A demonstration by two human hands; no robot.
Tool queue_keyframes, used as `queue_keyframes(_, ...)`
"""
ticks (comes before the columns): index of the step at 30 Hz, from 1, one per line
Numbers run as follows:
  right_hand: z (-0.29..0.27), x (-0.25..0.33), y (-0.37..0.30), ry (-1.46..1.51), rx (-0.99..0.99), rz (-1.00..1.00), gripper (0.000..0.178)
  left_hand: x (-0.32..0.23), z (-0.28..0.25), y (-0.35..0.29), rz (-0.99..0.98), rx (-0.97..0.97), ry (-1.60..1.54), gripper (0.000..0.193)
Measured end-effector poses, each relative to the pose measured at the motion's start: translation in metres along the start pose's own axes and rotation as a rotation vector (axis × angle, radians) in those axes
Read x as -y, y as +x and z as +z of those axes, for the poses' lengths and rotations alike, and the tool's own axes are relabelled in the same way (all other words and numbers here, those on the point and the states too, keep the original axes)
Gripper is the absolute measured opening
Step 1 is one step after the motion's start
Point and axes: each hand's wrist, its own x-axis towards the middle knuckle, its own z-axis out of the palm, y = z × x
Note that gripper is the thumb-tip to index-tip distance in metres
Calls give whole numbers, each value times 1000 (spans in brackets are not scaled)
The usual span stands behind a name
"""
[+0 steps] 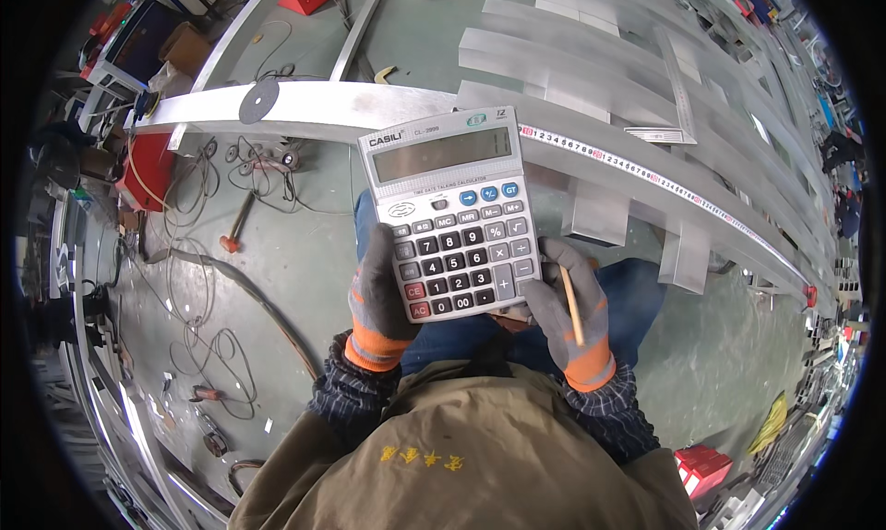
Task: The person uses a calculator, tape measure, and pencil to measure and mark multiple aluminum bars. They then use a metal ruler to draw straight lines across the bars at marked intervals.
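A silver-grey calculator with black, grey, red and blue keys is held up in front of me, tilted slightly, its display at the far end. My left hand, in a grey and orange work glove, is closed around its lower left edge. At the lower right corner, my right hand touches the calculator and grips a thin, light wooden pencil. The fingers behind the calculator are hidden. Beyond it, a white tape measure lies stretched along a metal beam.
Several metal bars lie parallel at the far right. A dark cutting disc rests on a long silver beam to the left. Cables and a hammer lie on the left floor; a red box stands near right.
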Motion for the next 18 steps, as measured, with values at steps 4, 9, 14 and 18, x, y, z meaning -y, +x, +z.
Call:
queue_keyframes(4, -2, 5, 5, -15, -179, -209, 39, -4, -3, 6, -55, 2, -232, 53)
queue_keyframes(9, -49, 18, 15, 31, -196, -248, 41, 0, -7, 2, -85, -48, -433, 51)
queue_keyframes(14, -55, 18, 49, -265, -257, -328, 29, -11, -25, 2, -56, -68, -460, 52)
queue_keyframes(18, -34, 21, 90, -284, -302, -526, 19, -16, -30, 11, 8, -105, -443, 52)
